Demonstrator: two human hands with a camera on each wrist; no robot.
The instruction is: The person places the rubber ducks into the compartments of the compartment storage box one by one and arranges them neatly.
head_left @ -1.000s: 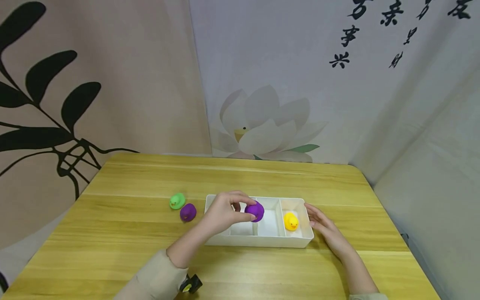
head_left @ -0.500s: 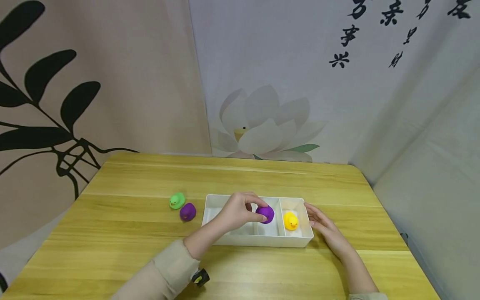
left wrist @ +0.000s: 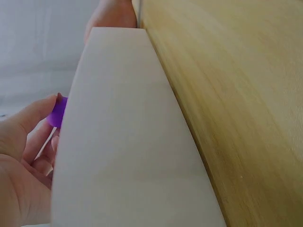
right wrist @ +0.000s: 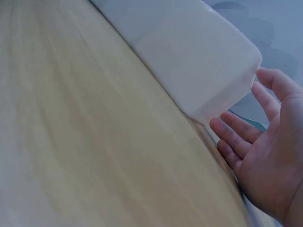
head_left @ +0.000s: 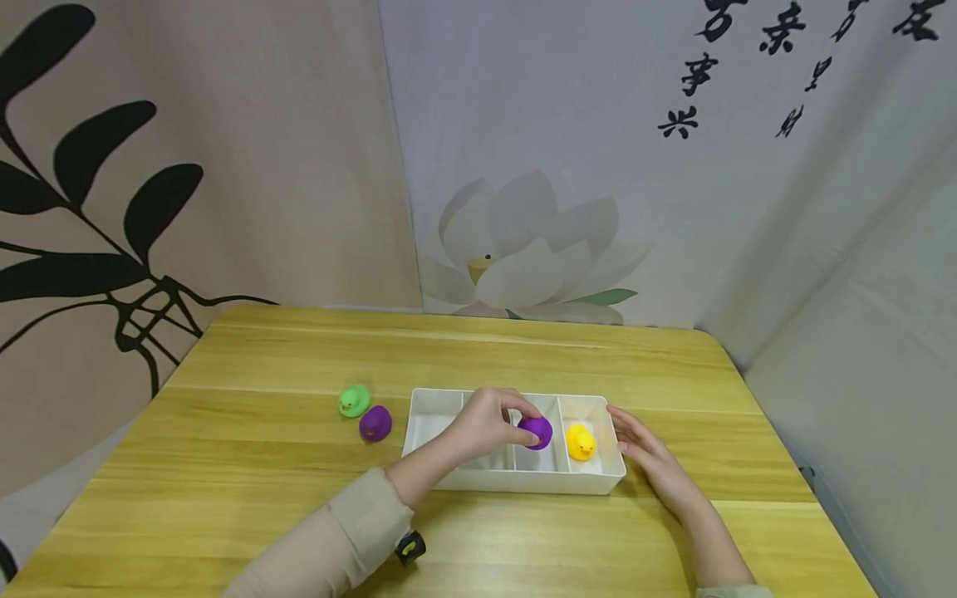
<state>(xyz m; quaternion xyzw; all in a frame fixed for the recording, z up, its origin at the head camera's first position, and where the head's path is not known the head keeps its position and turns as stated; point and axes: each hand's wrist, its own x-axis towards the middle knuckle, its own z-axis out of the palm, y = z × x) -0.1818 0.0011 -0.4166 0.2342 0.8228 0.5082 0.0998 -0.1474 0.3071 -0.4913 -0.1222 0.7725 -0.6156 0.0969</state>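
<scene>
My left hand (head_left: 486, 425) pinches a purple rubber duck (head_left: 537, 433) between thumb and fingers. It holds the duck over the white divided box (head_left: 523, 482), at the compartment left of the yellow duck's. In the left wrist view the box's side hides part of the purple duck (left wrist: 57, 113). A yellow rubber duck (head_left: 581, 443) sits in the rightmost compartment. My right hand (head_left: 658, 465) is at the box's right end, its fingers loosely bent; in the right wrist view the fingertips (right wrist: 266, 75) meet the box's end wall.
Left of the box, a green duck (head_left: 354, 401) and another purple duck (head_left: 375, 423) stand close together on the wooden table (head_left: 262, 465). A printed curtain (head_left: 538, 124) hangs behind the table's far edge.
My left hand has carried the purple duck rightward and slightly nearer, from over a divider to the compartment beside the yellow duck's. The right hand has stayed in place.
</scene>
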